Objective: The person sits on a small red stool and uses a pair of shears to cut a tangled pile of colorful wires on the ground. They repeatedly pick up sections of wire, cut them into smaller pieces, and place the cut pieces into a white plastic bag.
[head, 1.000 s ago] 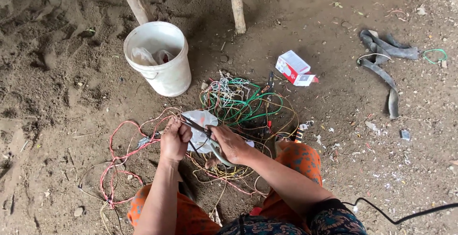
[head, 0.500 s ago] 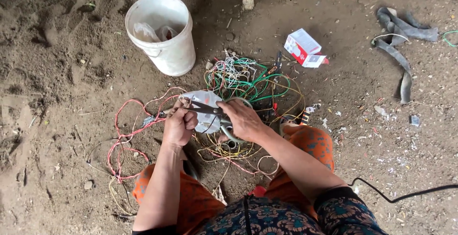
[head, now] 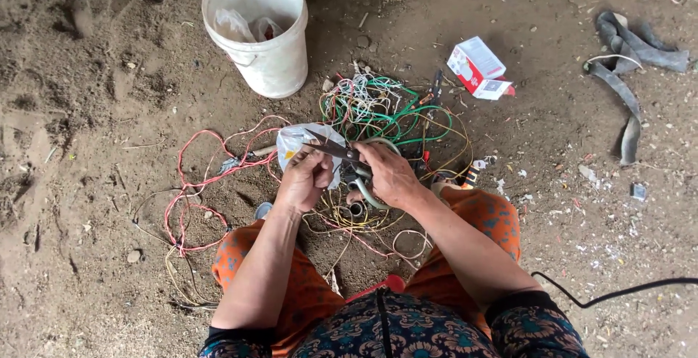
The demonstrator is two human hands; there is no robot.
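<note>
Scissors [head: 342, 153] in right hand [head: 389, 176], blades toward left hand [head: 304, 180], perhaps touching

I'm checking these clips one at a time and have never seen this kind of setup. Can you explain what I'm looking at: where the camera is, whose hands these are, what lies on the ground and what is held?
There is no machine here. One camera sits on a person's head and looks down, so the two bare arms coming up from the bottom edge are that person's own. The person sits on sandy dirt ground. The right hand holds a pair of dark metal scissors with pale handles. The left hand pinches something thin at the blades, too small to tell for sure. Under the hands lies a crumpled clear plastic bag. Around them spread a tangle of green, yellow and white wires and loose red wire loops. Further off stand a white plastic bucket, a small red and white cardboard box and a grey rubber strip.
</note>
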